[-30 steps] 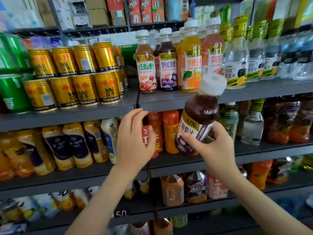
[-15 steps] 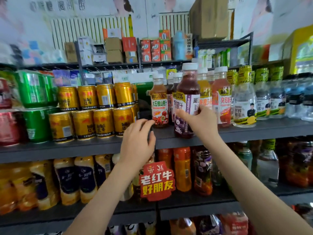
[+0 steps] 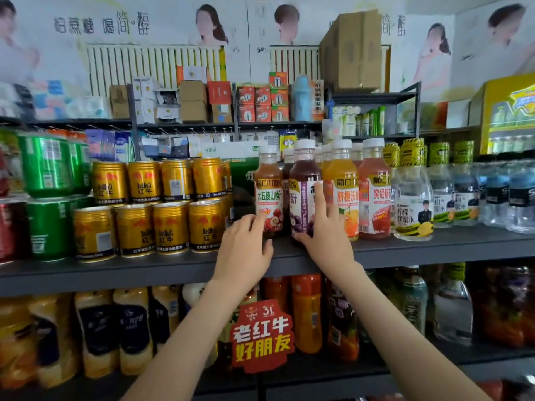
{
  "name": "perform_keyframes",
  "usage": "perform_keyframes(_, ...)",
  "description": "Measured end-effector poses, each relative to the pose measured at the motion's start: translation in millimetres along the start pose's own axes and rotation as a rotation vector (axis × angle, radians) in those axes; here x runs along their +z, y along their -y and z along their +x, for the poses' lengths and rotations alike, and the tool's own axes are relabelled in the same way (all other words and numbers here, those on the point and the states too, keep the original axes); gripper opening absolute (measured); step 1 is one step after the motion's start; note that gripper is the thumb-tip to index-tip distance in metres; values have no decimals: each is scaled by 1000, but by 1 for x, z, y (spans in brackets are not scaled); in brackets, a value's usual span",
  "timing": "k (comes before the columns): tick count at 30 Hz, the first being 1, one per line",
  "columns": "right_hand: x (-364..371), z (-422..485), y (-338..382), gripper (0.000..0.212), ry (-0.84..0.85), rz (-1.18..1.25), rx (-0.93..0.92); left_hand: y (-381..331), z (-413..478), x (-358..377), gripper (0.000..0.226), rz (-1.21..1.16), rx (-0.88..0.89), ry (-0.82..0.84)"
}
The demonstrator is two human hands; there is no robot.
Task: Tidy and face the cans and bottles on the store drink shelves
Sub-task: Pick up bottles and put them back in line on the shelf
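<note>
A dark purple grape juice bottle [image 3: 304,180] with a white cap stands upright on the grey shelf [image 3: 434,247], between a red hawthorn juice bottle [image 3: 267,186] and an orange juice bottle [image 3: 343,183]. My right hand [image 3: 324,235] grips the grape bottle low on its right side, thumb under its base edge. My left hand [image 3: 246,253] rests at the shelf edge, its fingertips touching the foot of the hawthorn bottle.
Gold cans [image 3: 170,206] are stacked in two tiers to the left, with green cans [image 3: 49,198] beyond. Clear water bottles [image 3: 451,192] fill the right of the shelf. A red promo tag [image 3: 262,337] hangs on the lower shelf among juice bottles.
The grape bottle went from tilted in the air below the shelf up onto it, and now stands in the front row. My left hand rose from the lower shelf to the hawthorn bottle's foot.
</note>
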State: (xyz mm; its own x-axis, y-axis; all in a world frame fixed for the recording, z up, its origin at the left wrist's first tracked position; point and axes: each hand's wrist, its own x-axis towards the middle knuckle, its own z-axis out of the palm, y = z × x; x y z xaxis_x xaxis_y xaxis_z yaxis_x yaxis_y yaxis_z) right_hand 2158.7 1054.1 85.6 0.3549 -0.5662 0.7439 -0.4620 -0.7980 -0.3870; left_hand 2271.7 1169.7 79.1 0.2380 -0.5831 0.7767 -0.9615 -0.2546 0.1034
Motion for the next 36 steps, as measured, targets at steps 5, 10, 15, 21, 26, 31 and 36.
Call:
perform_keyframes(5,8,5,-7,98,80,6,115,-5,-4,3,53,-71,-50,10)
perform_keyframes(10,4,-31,-19,58,-243,104,-60,-18,-42,5,45,-126,-69,-50)
perform_keyframes(15,21,-109,-61,46,-472,106,-33,-45,-99,25,37,-38,35,-184)
perform_keyframes(21,55,-145,-98,84,-169,-77,170,-62,-138,64,41,153,139,-44)
perform_keyframes(26,57,-121,-91,94,-139,-79,154,-58,-145,73,62,324,49,-51)
perform_keyframes(31,63,-95,-91,90,-40,-97,226,-52,-139,67,75,356,-17,-83)
perform_keyframes(36,61,-95,-92,83,-57,28,253,-43,-136,64,72,364,-24,-18)
